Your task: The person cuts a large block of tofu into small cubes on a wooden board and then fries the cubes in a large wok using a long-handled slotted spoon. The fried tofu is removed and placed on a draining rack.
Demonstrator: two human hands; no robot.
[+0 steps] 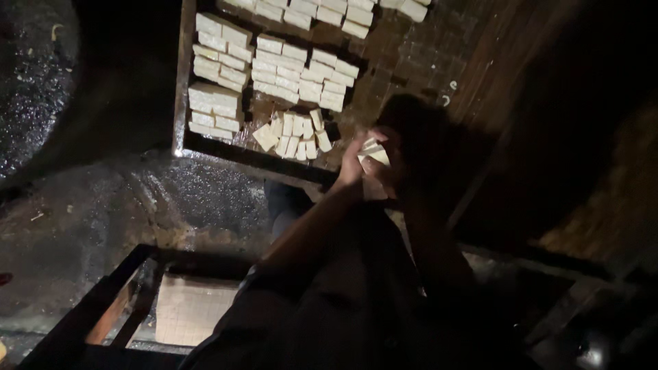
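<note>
- Head view, dark: the person's two hands meet over the near edge of a wooden tray, with several pale blocks clasped between them.
- Left hand is lit, its fingers curled against the blocks; right hand lies in shadow on their far side, and seems to cup them.
- A loose cluster of blocks lies just left of the hands, nearer the left hand, its pieces mostly pointing away.
- Neat block rows sit farther up-left.
- Wet floor is below-left.
</note>
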